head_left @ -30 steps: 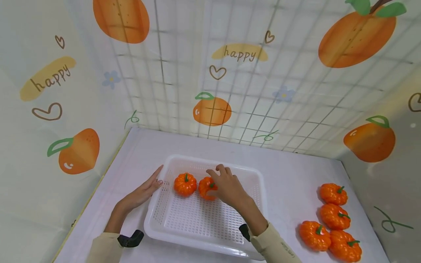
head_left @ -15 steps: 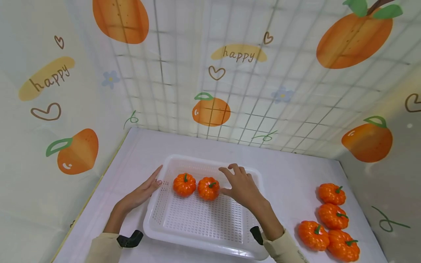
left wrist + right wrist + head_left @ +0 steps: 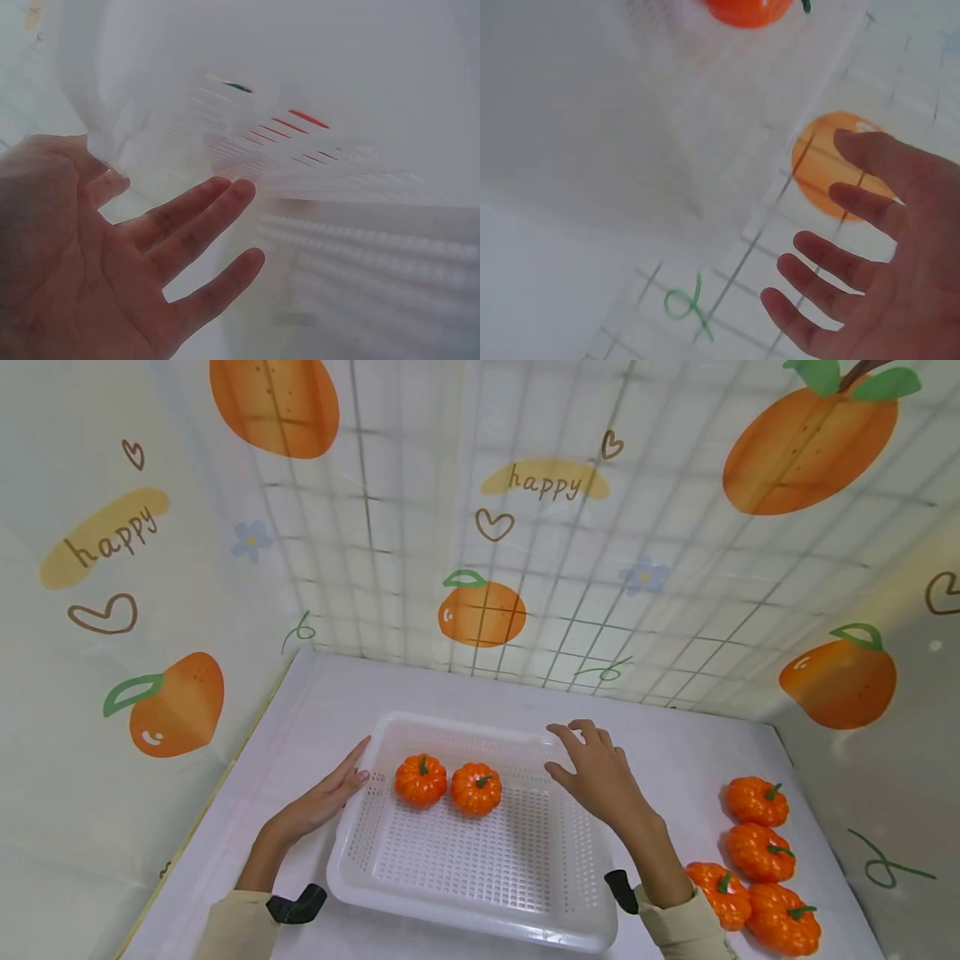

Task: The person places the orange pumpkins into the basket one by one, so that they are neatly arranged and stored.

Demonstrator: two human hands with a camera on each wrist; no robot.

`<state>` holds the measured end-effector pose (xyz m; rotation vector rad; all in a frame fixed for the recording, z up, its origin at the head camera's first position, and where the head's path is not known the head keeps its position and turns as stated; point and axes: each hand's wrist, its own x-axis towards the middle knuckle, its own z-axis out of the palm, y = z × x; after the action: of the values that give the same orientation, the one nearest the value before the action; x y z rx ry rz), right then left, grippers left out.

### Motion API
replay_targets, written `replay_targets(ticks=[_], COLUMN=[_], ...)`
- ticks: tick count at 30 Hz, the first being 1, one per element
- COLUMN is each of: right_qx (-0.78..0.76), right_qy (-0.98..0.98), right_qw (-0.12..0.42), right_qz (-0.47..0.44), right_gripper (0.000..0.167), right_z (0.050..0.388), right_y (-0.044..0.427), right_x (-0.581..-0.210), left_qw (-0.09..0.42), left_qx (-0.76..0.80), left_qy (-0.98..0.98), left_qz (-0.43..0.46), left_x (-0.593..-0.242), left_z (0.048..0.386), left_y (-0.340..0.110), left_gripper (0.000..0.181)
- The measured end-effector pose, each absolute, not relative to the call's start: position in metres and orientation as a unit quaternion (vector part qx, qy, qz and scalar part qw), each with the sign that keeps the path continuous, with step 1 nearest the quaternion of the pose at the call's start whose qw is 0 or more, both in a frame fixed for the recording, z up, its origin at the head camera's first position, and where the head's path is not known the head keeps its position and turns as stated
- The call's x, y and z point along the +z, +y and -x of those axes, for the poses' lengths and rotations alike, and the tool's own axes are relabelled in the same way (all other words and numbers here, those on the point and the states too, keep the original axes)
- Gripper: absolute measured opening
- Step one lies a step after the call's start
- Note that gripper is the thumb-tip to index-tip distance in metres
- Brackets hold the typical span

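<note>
A white perforated basket [image 3: 480, 918] stands on the table, holding two small orange pumpkins side by side, one on the left [image 3: 421, 781] and one on the right [image 3: 476, 790]. My left hand [image 3: 318, 806] rests with extended fingers against the basket's left side; in the left wrist view the hand [image 3: 150, 255] is spread beside the basket wall [image 3: 360, 172]. Above the basket's right rim is my right hand [image 3: 600, 777], empty, its fingers apart and slightly bent. The right wrist view has that hand [image 3: 870, 255] holding nothing, with part of a pumpkin [image 3: 750, 9] inside the basket.
Several more orange pumpkins lie grouped on the table at the right, among them one at the back [image 3: 756, 802] and one at the front [image 3: 784, 920]. My right forearm partly covers the leftmost of them. A printed curtain [image 3: 420, 527] hangs behind the table.
My right hand has let go of the right pumpkin in the basket and moved right, to above the basket's right rim. My left hand stays where it was.
</note>
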<state>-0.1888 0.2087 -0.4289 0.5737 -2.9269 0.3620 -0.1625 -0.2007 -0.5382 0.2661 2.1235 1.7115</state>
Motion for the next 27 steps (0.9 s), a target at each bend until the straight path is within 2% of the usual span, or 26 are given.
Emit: replay_targets(ticks=[9,19,27], right_qx=[0.117,0.095,0.094], right_qy=[-0.982,-0.995,-0.995], right_qw=[0.052,0.022,0.035], right_qz=[-0.141,-0.030,0.011], right_gripper=[0.053,0.055,0.052], right_z=[0.195,0.196,0.194], right_y=[0.249,0.313,0.350], right_x=[-0.429,-0.434,-0.445], left_qw=[0.200,0.199,0.200], left_qx=[0.613,0.610,0.611], left_qy=[0.759,0.761,0.760], left_qz=[-0.092,-0.092,-0.092], left_x=[-0.536,-0.534,-0.534], left_z=[0.161,0.162,0.162], left_y=[-0.201,-0.201,-0.201], left_gripper=[0.063,0.063,0.063])
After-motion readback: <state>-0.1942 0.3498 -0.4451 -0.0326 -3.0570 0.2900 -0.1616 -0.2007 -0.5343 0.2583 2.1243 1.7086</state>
